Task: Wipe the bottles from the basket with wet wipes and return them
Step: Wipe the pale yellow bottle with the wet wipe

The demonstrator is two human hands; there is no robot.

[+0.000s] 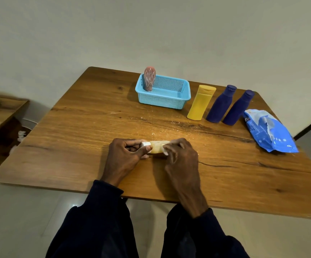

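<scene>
A small pale yellow bottle (157,146) with a white cap lies sideways between my hands near the table's middle. My left hand (126,153) grips its cap end. My right hand (180,155) is curled over its other end with a bit of white wet wipe (165,152) under the fingers. The blue mesh basket (177,101) stands at the back and holds one pink patterned bottle (149,78) upright in its left corner. To its right stand a yellow bottle (201,102) and two dark blue bottles (220,104) (238,108).
A blue wet wipe pack (270,133) lies at the right side of the wooden table (76,146). A low wooden shelf (0,116) with something green on it stands left of the table. The wall runs close behind.
</scene>
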